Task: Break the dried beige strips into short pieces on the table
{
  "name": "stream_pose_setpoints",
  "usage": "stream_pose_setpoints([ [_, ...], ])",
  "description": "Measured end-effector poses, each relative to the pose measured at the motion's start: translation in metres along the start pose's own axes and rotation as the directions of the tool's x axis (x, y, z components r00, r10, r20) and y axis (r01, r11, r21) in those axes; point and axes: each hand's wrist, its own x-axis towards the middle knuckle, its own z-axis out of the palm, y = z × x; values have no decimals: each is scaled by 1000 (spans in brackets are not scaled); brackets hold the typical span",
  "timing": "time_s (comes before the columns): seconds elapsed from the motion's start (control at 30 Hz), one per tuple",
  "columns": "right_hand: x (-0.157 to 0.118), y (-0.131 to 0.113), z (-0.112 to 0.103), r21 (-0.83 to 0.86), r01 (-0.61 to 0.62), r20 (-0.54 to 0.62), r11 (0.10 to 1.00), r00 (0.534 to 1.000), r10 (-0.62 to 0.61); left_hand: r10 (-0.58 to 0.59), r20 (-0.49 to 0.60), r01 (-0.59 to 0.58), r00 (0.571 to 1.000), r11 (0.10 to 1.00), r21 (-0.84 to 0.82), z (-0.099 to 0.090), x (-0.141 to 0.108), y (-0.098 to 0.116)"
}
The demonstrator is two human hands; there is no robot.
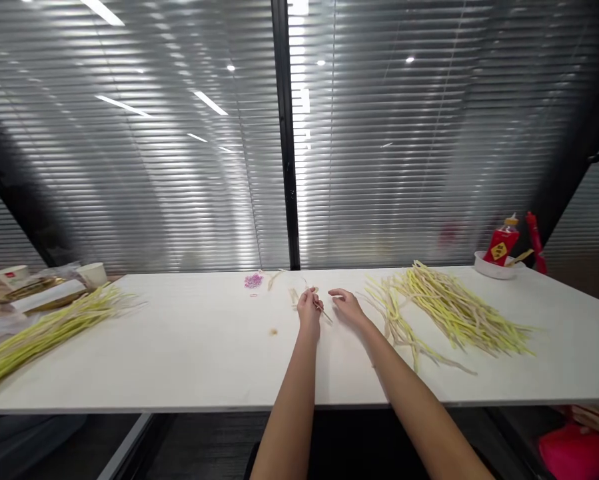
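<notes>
White table [189,347]: left hand [309,310] pinches a pale stalk [323,312]; right hand [346,305] spread beside yellow stalks [454,310].

A white table [189,360] bears yellow-green stalks [459,310], pink bands [253,281], a bowl [494,268].

The thin pale stalk [322,311] pinched at the left hand [310,310] is too small to identify, and that hand's fingertips hide part of it. The pink heap [253,280] beyond is too small to make out. The left yellow-green bundle [39,331] runs off the picture's left edge. The label on the red bottle [502,244] is unreadable. Both forearms are cut off by the bottom edge.
</notes>
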Motion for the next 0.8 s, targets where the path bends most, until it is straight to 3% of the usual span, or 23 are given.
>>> stream_pose_setpoints([
  [0.1,-9,-3,-4,115,135,-111,984,986,-122,-39,68,36,997,998,47,4,-5,4],
  [0.27,-21,-8,-17,-27,363,-139,932,921,-363,-103,128,74,986,973,218,9,-13,7],
  [0.47,-19,-2,-24,-32,359,-214,933,909,-357,-123,184,35,975,907,419,15,-21,6],
  [0.8,-18,-1,-25,37,340,-204,940,923,-326,-238,315,60,919,873,483,17,-26,7],
])
